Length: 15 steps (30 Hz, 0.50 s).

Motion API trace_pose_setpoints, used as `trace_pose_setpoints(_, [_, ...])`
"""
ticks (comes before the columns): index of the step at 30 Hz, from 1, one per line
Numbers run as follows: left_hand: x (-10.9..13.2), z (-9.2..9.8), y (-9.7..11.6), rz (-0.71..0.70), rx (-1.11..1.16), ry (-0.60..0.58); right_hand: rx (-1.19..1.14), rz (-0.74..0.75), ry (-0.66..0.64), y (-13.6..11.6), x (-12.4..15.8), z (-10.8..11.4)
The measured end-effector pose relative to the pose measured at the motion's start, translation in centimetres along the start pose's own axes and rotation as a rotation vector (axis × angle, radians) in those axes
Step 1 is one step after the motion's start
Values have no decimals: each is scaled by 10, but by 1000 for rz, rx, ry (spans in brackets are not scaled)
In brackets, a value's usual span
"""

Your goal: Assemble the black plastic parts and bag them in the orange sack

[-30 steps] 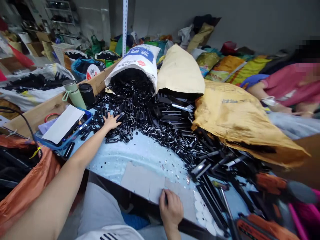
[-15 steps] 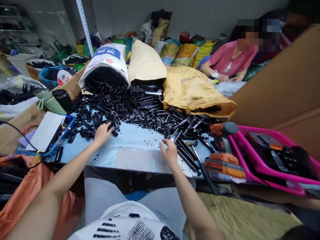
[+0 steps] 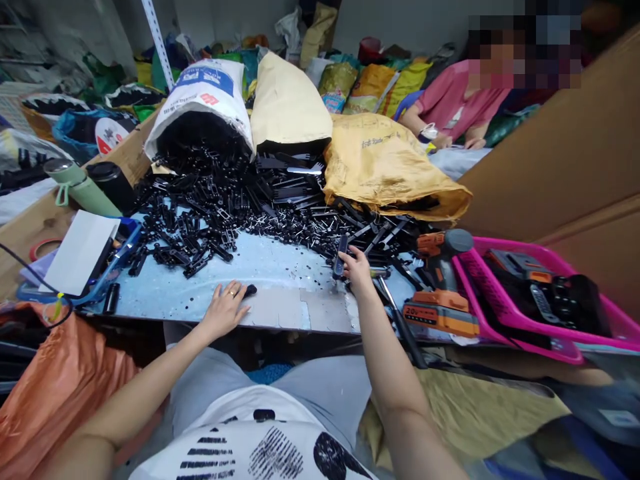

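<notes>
My left hand (image 3: 226, 309), with a ring on one finger, lies low over the table's front. Its fingers are closed on a small black plastic part (image 3: 251, 291), whose end sticks out past the fingertips; the rest is hidden. To the right, my right hand (image 3: 358, 268) pinches a long black plastic piece (image 3: 341, 256) standing nearly upright. Beyond the hands spreads a heap of black plastic parts (image 3: 190, 220). Small metal screws or pins (image 3: 295, 223) lie at its middle. A grey card or plate (image 3: 280, 308) rests at the table's front edge between my hands.
A white sack (image 3: 210, 107), a cream sack (image 3: 290, 100) and a yellow sack (image 3: 385, 160) stand behind the heap. Right are a hammer (image 3: 400, 320), a cordless drill (image 3: 443, 287) and a pink basket (image 3: 540, 333). A blue tray (image 3: 133, 240) and green bottle (image 3: 83, 190) are left. A co-worker (image 3: 457, 100) sits behind.
My left hand has come back from the heap toward the front edge with a small black part. My right hand has moved slightly up and right and now holds a long black piece.
</notes>
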<state>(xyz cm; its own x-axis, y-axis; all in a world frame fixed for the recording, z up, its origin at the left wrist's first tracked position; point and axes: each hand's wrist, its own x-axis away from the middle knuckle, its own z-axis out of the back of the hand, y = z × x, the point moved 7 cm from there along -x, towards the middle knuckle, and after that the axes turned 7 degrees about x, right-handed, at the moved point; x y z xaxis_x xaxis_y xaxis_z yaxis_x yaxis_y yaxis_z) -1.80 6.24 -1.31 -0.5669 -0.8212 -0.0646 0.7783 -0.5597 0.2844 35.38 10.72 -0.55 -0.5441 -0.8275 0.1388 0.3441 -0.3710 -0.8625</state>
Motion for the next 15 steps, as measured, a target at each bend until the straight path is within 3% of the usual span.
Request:
trace_pose_setpoints(2, [-4, -8, 8, 18, 20, 3, -202, 87, -151, -7, 20, -23])
trace_pose_setpoints(4, [-9, -16, 12, 63, 21, 1, -213, 221, -238, -18, 44, -41])
trace_pose_setpoints(9, [-12, -21, 14, 117, 35, 60, 441, 648, -142, -45, 114, -69])
trace_pose_setpoints(12, [-8, -15, 10, 134, 80, 142, 681, 891, -314, -46, 157, -98])
trace_pose_setpoints(15, [-6, -7, 11, 132, 209, 220, 700, 918, -416, -42, 172, -116])
